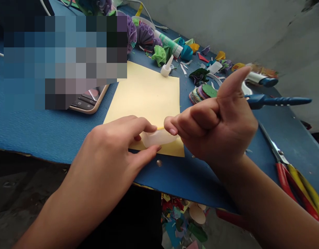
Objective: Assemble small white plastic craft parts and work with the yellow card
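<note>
Your left hand (109,148): fingers and thumb narrowed around a bottle, holding it from the left
Bottle (161,137): smooth, milky and translucent, rounded, lying on its side over the near part of a yellow sheet, close to the table's near edge
Your right hand (213,128): fingers folded inward, thumb raised, one fingertip at the bottle's right end; whether it grips, you cannot tell from this view
Yellow sheet (151,93): flat, matte, four-sided paper, reaching from near the front edge of the table towards its far side
Nozzle cap (165,71): white, tapering from a round base to a narrow tip, upright at the sheet's far right corner
Table (52,138): blue, finely textured surface
Phone (90,108): rounded corner and pale rim, left of the sheet, partly hidden by blurring
Far edge: crinkled, pleated paper flowers (145,33) and a white-and-green tube (169,43)
Right side: stacked paper discs (210,90), and metal scissors (281,155) with red and yellow handles
</note>
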The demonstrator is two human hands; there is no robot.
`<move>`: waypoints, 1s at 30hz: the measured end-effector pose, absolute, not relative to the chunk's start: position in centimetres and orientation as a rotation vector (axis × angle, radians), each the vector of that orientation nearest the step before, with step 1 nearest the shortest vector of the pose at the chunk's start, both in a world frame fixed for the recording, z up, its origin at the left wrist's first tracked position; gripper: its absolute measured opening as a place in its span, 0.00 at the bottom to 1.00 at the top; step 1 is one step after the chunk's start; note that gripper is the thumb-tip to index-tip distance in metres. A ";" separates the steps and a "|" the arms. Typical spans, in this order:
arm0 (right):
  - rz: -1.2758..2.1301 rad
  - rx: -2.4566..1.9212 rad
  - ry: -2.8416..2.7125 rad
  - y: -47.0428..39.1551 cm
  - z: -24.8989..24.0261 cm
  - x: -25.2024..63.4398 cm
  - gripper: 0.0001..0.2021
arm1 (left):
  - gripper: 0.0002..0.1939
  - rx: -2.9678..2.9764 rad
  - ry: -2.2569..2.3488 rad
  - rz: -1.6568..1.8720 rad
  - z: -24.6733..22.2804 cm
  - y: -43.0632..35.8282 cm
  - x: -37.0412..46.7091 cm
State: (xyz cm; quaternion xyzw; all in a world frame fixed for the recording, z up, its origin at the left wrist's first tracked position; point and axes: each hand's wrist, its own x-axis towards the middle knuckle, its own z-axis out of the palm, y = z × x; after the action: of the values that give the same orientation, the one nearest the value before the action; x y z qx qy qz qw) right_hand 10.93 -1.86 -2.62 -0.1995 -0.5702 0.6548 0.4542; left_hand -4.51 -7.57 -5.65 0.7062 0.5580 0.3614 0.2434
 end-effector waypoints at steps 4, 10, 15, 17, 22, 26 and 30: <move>1.579 -0.516 -1.442 -1.9 -2.7 11.0 0.26 | 0.08 1.930 1.522 0.999 -5.7 -7.6 -4.6; 1.494 -0.477 -1.523 -2.1 -3.1 11.0 0.23 | 0.09 1.927 1.527 0.993 -5.7 -7.5 -4.6; 1.454 -0.662 -1.514 -2.3 -2.8 10.4 0.31 | 0.10 1.926 1.538 1.000 -5.9 -7.6 -4.6; 1.428 -0.752 -1.513 -2.3 -2.7 10.1 0.34 | 0.10 1.932 1.543 1.010 -5.9 -7.6 -4.6; 1.350 -0.861 -1.560 -2.3 -3.4 9.8 0.34 | 0.08 1.966 1.559 1.000 -5.9 -7.7 -4.6; 1.367 -0.836 -1.571 -2.2 -3.7 9.7 0.33 | 0.06 1.944 1.556 0.978 -5.8 -7.5 -4.6; 1.489 -0.805 -1.422 -1.5 -3.4 9.7 0.34 | 0.09 1.916 1.533 0.990 -5.7 -7.4 -4.5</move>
State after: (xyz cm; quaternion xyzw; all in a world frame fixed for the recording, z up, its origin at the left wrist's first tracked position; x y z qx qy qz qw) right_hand 9.68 -1.54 -3.43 -0.3253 -0.5749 0.6019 0.4487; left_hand -4.50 -7.38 -5.72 0.7021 0.5617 0.3625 0.2453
